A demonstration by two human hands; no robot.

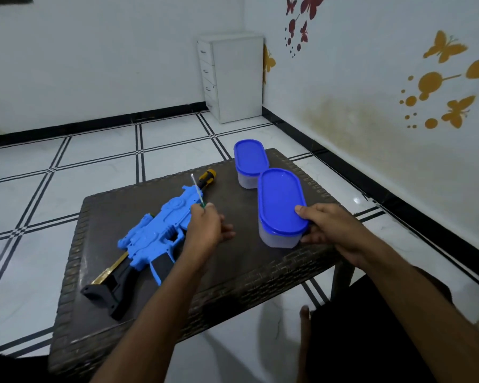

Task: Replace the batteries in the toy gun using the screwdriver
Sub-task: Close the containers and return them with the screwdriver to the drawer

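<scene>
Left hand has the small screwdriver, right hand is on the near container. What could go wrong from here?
1. The left hand pinches the thin screwdriver only at its handle end, shaft pointing up; it may slip or poke.
2. The right hand grips the near container at the table edge; a pull could tip it off.
3. The toy gun lies unheld and may slide when worked on.
</scene>
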